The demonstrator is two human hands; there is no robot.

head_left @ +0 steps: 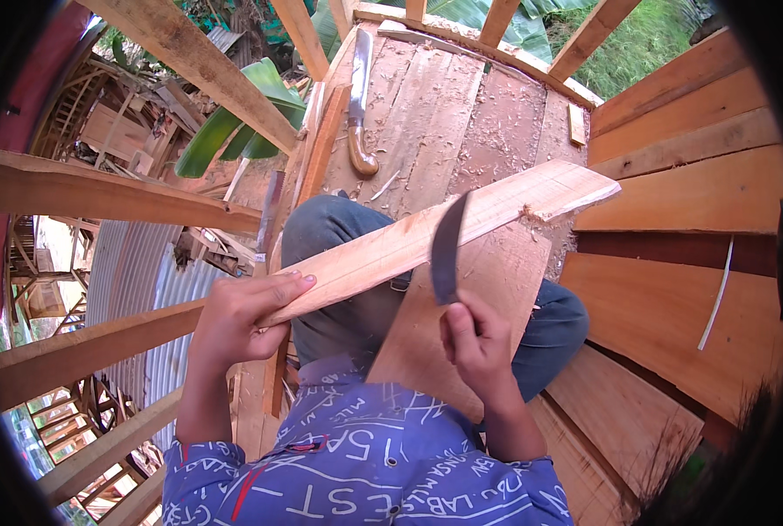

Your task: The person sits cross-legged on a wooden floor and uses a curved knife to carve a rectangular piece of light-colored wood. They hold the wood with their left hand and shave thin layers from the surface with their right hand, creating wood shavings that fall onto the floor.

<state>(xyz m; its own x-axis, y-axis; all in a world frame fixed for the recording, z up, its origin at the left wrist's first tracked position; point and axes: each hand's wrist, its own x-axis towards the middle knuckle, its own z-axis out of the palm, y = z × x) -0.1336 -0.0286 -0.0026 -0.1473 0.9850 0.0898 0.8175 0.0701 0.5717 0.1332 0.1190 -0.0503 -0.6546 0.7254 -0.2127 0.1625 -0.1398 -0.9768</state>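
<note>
My left hand grips the near end of a long pale wooden plank, thumb on top and fingers below. The plank slants up to the right across my lap, and its far end has a rough, split notch in the edge. In my right hand, closed round a handle that my fingers hide, is a knife with a dark curved blade. The blade stands upright beside the plank's near edge and overlaps it in view; whether they touch, I cannot tell. Under them a wide board lies across my legs.
A handsaw or long blade with a brown wooden handle lies on the shaving-strewn plank floor ahead. Wooden beams form an open frame at left, with corrugated metal sheet beyond. Stacked boards wall the right side.
</note>
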